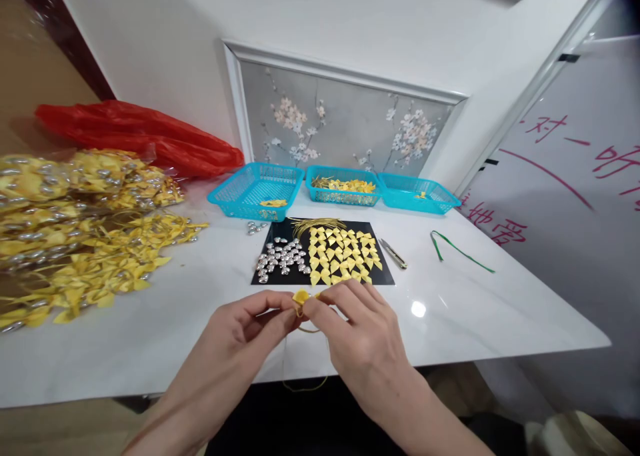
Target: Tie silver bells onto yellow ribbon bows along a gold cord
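My left hand (250, 336) pinches a small yellow ribbon petal (301, 297) between thumb and fingers, just above the table's front edge. Against it, my right hand (363, 339) is closed, thumb and forefinger gripping the same piece from the right. A thin gold cord (309, 330) loops below the fingertips and hangs past the table edge. Just beyond my hands lies a black mat (280, 227). On it are silver heart-like beads (285, 259) at left, rows of folded yellow petals (343, 256) at right, and a bundle of gold cords (317, 225) along the back.
Blue baskets stand behind the mat: left (227, 206), middle (333, 198) with yellow pieces, right (420, 208). A utility knife (393, 254) and green tie (465, 259) lie at right. Finished yellow strands (100, 263) and a red plastic bag (140, 133) cover the left.
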Demonstrator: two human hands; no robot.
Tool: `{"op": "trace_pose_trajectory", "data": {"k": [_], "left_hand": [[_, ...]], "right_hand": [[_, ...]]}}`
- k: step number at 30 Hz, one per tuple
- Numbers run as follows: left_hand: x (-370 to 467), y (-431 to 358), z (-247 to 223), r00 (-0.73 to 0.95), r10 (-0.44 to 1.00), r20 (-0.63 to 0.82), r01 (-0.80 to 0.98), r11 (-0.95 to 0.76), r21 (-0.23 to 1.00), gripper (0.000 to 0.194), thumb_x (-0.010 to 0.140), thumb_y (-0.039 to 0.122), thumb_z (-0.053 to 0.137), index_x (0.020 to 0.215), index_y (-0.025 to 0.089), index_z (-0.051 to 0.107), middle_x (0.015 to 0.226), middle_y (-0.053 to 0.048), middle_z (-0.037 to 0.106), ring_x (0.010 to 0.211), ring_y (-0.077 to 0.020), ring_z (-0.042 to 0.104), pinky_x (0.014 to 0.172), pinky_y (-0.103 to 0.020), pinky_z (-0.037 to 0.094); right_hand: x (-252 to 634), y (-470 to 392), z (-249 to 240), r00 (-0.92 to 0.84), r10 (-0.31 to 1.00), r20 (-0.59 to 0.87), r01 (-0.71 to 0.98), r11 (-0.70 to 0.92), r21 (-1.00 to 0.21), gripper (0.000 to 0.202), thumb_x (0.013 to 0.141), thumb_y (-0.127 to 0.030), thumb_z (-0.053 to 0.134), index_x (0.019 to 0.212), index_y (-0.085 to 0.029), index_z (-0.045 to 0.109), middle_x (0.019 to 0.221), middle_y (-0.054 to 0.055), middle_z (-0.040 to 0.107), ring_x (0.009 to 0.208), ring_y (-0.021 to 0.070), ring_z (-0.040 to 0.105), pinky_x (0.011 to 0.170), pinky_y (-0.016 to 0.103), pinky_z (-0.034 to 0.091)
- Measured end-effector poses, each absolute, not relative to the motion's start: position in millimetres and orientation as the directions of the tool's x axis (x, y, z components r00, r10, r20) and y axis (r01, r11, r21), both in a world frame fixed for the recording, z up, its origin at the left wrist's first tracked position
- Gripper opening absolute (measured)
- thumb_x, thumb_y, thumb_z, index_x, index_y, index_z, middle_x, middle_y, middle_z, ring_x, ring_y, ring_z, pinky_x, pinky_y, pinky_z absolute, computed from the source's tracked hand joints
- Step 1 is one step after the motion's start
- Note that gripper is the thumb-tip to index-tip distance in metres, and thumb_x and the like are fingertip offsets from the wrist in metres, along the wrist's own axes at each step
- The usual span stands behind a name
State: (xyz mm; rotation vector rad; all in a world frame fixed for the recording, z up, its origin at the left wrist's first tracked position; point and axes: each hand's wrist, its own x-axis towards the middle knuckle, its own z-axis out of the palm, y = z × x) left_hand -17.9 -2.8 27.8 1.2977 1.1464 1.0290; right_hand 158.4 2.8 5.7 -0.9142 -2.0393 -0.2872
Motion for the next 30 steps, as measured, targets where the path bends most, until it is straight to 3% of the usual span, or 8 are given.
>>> {"op": "trace_pose_trajectory", "data": {"k": [4,12,17,22,24,27,30], "left_hand": [[-14,-5,28,0.109,0.993,0.034,0.106,-0.046,0.993,0.013,0.085,0.038,0.076,0.089,0.028,0.083,0.101,-0.002,0.08,0.096,-0.0213,0.07,0.09,-0.026,0.055],[-6,-4,15,0.011,0.99,0.141,0.109,-0.141,0.984,0.01,0.085,0.03,0.073,0.085,0.028,0.083,0.107,-0.003,0.077,0.097,-0.0222,0.068,0.089,-0.029,0.055],[-5,-6,18,0.017,0.994,0.112,0.097,-0.113,0.989,0.008,0.084,0.031,0.074,0.083,0.025,0.08,0.098,-0.003,0.077,0.094,-0.0228,0.069,0.086,-0.029,0.055],[-4,-10,26,0.029,0.999,-0.022,-0.003,0.022,1.0,0.015,0.083,0.035,0.075,0.076,0.022,0.074,0.082,-0.002,0.077,0.088,-0.022,0.072,0.083,-0.028,0.054],[-2,-10,27,0.028,0.999,-0.041,-0.034,0.042,0.999,0.016,0.081,0.036,0.075,0.075,0.022,0.073,0.086,-0.003,0.079,0.092,-0.0237,0.074,0.086,-0.03,0.055],[0,-9,28,0.031,0.998,-0.047,-0.042,0.049,0.998,0.016,0.08,0.036,0.075,0.072,0.022,0.072,0.086,-0.004,0.08,0.095,-0.0254,0.074,0.091,-0.034,0.054],[1,-8,28,0.032,0.997,-0.065,-0.018,0.066,0.998,0.017,0.079,0.037,0.077,0.072,0.022,0.072,0.084,-0.004,0.08,0.094,-0.0253,0.074,0.09,-0.034,0.052]], "right_hand": [[155,3,2,-0.284,0.514,0.81,0.629,0.737,-0.247,0.027,0.104,-0.008,0.044,0.098,-0.016,0.069,0.089,0.007,0.066,0.077,0.0173,0.057,0.068,0.03,0.051],[150,0,-2,-0.317,0.533,0.785,0.575,0.766,-0.287,0.026,0.102,-0.003,0.043,0.115,-0.009,0.065,0.093,0.011,0.073,0.086,0.0209,0.067,0.077,0.034,0.06],[147,3,-3,-0.208,0.55,0.809,0.52,0.762,-0.385,0.021,0.1,-0.006,0.051,0.101,-0.014,0.071,0.084,0.008,0.075,0.076,0.0191,0.07,0.07,0.031,0.061],[156,9,12,-0.015,0.644,0.764,0.387,0.709,-0.59,0.018,0.098,-0.013,0.057,0.087,-0.019,0.07,0.089,0.006,0.074,0.083,0.0179,0.072,0.073,0.029,0.062],[158,12,19,0.039,0.698,0.715,0.339,0.664,-0.667,0.017,0.099,-0.018,0.056,0.087,-0.018,0.068,0.089,0.006,0.072,0.074,0.0167,0.072,0.063,0.029,0.062],[159,19,24,0.086,0.827,0.555,0.095,0.548,-0.831,0.021,0.103,-0.029,0.051,0.089,-0.018,0.062,0.085,0.003,0.071,0.055,0.0121,0.067,0.048,0.025,0.058],[161,34,26,0.086,0.93,0.358,-0.246,0.368,-0.897,0.027,0.102,-0.041,0.053,0.086,-0.019,0.057,0.072,-0.002,0.067,0.052,0.0119,0.066,0.05,0.028,0.061]]}}
